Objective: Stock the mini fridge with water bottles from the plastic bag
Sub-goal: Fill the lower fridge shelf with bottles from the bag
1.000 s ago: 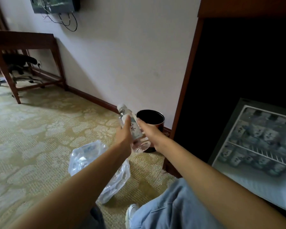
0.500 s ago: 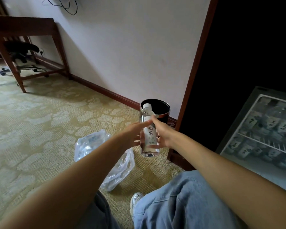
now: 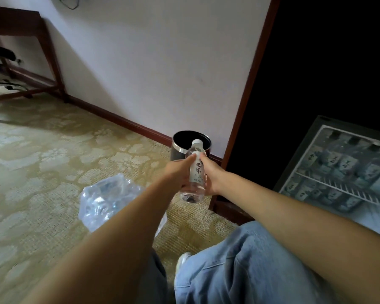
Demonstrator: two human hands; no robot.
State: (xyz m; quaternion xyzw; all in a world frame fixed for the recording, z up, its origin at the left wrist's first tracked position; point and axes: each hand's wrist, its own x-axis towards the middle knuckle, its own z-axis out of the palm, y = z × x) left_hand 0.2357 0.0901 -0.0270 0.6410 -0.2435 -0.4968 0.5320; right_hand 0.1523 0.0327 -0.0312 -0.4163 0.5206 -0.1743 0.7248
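Note:
A clear water bottle with a white cap and white label stands upright in the air between my two hands. My left hand grips its left side and my right hand grips its right side. The clear plastic bag lies crumpled on the carpet below my left forearm, which hides part of it. At the right, the mini fridge shows several labelled bottles lying on a white wire shelf.
A dark round waste bin stands against the wall just behind the bottle. A dark wooden cabinet frame surrounds the fridge. A wooden desk and a chair stand at the far left. My jeans-clad knees fill the bottom.
The bottle has gone from tilted to upright and shifted right toward the fridge side. Both hands stay on it; my view has turned right and down.

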